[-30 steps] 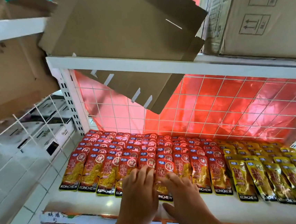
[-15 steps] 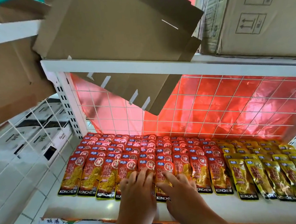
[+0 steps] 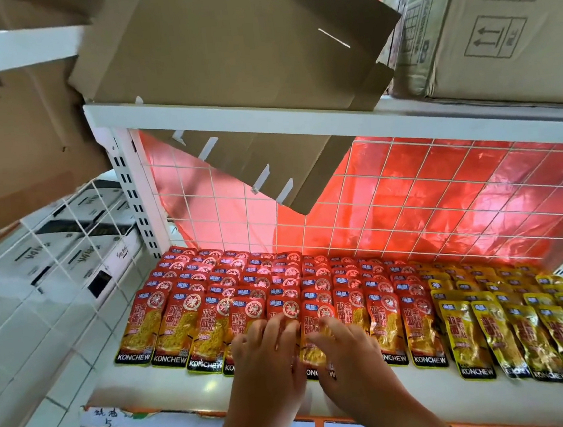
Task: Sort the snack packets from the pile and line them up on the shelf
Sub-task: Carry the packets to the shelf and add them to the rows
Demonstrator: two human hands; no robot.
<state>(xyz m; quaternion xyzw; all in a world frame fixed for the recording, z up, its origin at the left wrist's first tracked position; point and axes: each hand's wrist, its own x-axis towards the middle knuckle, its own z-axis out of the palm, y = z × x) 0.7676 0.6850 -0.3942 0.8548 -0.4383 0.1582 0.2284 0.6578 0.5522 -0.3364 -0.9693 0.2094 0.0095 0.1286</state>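
Note:
Red KONCHEW snack packets (image 3: pixel 181 326) lie in overlapping rows across the left and middle of the white shelf (image 3: pixel 145 388). Yellow packets (image 3: pixel 511 325) fill the right part in the same way. My left hand (image 3: pixel 265 363) lies flat, fingers spread, on the front red packets near the middle. My right hand (image 3: pixel 349 358) rests beside it, fingers spread, pressing on the neighbouring front red packet (image 3: pixel 315 330). Neither hand grips a packet. The lower ends of the packets under my hands are hidden.
A white wire grid (image 3: pixel 410 207) with red film behind it closes the back of the shelf. A slotted cardboard sheet (image 3: pixel 224 64) hangs down from the upper shelf (image 3: pixel 264 122). Cardboard boxes (image 3: pixel 495 20) stand above. A handwritten label (image 3: pixel 114 415) sits on the shelf's front edge.
Both hands have slid a little farther onto the front red packets and stay flat. The camera has shifted slightly; the rows look the same.

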